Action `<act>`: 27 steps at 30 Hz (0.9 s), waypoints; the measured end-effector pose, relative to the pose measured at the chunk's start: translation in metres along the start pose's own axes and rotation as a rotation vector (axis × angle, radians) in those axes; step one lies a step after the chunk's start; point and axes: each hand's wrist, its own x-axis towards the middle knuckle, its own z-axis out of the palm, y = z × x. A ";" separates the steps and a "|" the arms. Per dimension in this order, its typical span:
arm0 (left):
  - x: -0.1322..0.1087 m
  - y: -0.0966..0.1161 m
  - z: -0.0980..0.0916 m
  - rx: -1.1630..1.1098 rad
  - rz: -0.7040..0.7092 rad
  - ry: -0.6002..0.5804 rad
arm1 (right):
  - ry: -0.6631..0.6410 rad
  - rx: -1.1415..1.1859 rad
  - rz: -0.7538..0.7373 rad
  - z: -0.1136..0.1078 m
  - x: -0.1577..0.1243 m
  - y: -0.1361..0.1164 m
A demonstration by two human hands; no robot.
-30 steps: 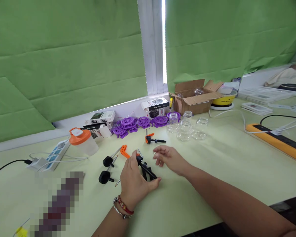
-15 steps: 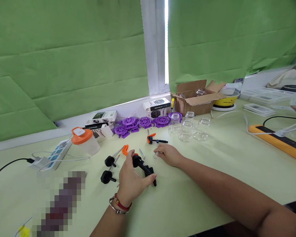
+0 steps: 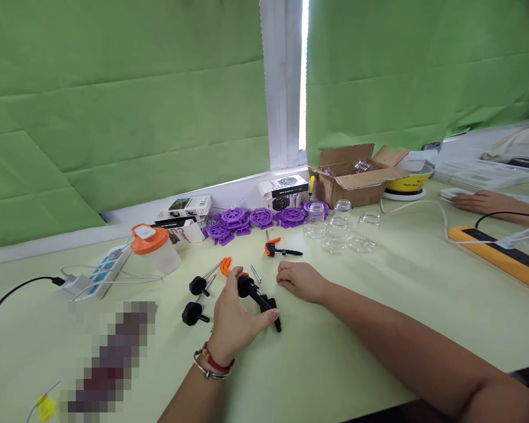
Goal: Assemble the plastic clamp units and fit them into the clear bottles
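My left hand (image 3: 237,320) curls round a black plastic part with a rod-like arm (image 3: 261,301), its thumb and fingers on either side. To its right, my right hand (image 3: 302,282) rests low over the table with its fingers curled in; whatever they hold is hidden. A loose metal pin (image 3: 256,273) lies between the hands. Left of my left hand are two black knobs (image 3: 198,286) with metal shafts, and an orange curved piece (image 3: 226,266) lies just beyond its fingers. Farther back sits a black and orange handle assembly (image 3: 273,248).
Several purple plastic frames (image 3: 234,217), white boxes (image 3: 286,191), clear glass jars (image 3: 337,229) and an open cardboard box (image 3: 357,185) line the back. At left stand an orange-lidded cup (image 3: 156,252) and a power strip (image 3: 110,273). Another person's hand (image 3: 476,201) is near an orange power strip (image 3: 498,255).
My right fingers have curled in, and the small metal bits seen at their tips are out of sight. My left hand keeps its hold. Another person's hand has moved in from the right.
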 end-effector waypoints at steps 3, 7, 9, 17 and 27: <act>0.000 0.001 -0.001 -0.025 -0.010 -0.013 | -0.027 -0.142 -0.010 -0.004 -0.002 -0.006; 0.000 0.002 -0.003 -0.093 -0.043 -0.059 | 0.106 -0.185 -0.094 -0.011 -0.008 -0.020; 0.000 0.002 -0.004 -0.151 -0.059 -0.104 | 0.232 -0.153 -0.192 -0.014 -0.012 -0.031; -0.001 0.004 -0.005 -0.368 -0.090 -0.244 | 0.473 -0.288 -0.489 -0.011 -0.019 -0.057; 0.000 0.007 -0.008 -0.496 -0.096 -0.326 | 0.412 -0.353 -0.539 -0.018 -0.024 -0.057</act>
